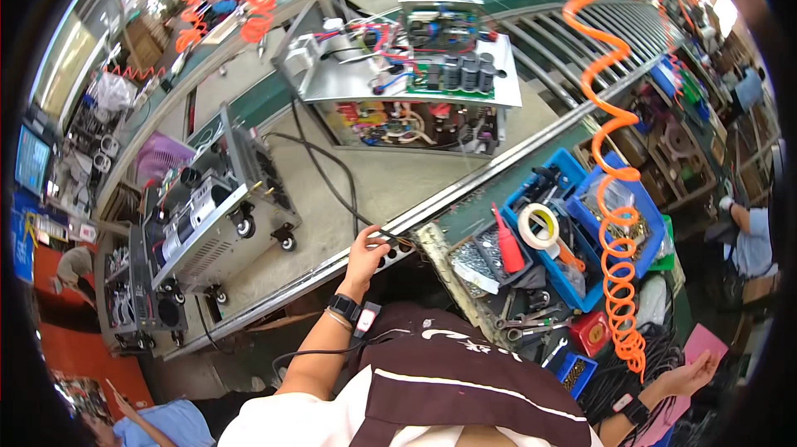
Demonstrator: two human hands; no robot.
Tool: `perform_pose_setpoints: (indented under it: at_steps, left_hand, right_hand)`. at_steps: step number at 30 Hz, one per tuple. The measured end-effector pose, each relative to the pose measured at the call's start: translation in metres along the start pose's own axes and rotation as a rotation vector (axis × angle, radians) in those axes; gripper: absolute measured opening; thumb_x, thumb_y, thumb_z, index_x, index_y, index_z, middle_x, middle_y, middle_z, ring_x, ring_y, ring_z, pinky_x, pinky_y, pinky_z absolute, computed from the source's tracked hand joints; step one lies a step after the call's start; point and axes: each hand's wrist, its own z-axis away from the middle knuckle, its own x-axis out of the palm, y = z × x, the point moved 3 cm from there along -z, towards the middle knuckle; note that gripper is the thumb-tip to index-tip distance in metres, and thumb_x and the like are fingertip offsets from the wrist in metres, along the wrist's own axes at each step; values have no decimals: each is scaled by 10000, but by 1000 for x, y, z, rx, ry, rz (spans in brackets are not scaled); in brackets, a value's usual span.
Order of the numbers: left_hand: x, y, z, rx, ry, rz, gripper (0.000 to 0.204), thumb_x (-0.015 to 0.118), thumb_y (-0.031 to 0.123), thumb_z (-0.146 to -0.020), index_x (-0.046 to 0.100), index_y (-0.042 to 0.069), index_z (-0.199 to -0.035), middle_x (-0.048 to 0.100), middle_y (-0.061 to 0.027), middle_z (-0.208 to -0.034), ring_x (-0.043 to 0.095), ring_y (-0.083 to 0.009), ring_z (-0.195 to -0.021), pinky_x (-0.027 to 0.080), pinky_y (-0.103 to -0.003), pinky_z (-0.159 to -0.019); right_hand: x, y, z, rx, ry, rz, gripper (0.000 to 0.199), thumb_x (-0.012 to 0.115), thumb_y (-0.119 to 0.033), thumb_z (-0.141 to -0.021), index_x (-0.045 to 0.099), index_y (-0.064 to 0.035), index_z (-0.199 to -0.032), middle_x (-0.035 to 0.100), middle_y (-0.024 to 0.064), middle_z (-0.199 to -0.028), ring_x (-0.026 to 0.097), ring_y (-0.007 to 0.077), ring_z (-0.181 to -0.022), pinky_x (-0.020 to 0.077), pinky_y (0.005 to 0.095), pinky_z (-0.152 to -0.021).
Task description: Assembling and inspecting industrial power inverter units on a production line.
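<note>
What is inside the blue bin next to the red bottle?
The blue bin holds a roll of white tape and dark tools at its far end. The orange coiled hose hangs across it, so the bin's bottom and right side are hidden.

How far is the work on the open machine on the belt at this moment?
Done: the open machine has its boards and coloured wiring fitted, with its cover off. In hand: the left hand rests on the bench rail at the black cable; the right hand is open, low near the orange coiled hose. Left: no cover is on yet.
</note>
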Motion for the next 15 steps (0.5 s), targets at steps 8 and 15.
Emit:
perform_pose_setpoints:
  at_steps: [8, 15]
  left_hand:
    - [-62, 19, -34, -107, -222, 94, 207, 556, 114, -816, 577, -10, -981, 616, -75, -790, 570, -114, -670, 461, -223, -611]
    - [-97, 23, -63, -220, -300, 224, 197, 538, 146, -862, 576, 1, -991, 625, -71, -774, 567, -123, -642, 455, -233, -590]
  right_hand:
    - [90, -244, 145, -518, -707, -413, 198, 631, -116, -722, 594, 24, -856, 580, 135, -769, 549, 268, -687, 443, 345, -601]
    - [142, -265, 275, -306, -1408, -377, 164, 646, -117, -720, 594, -67, -867, 566, 67, -708, 579, 221, -608, 450, 308, -532]
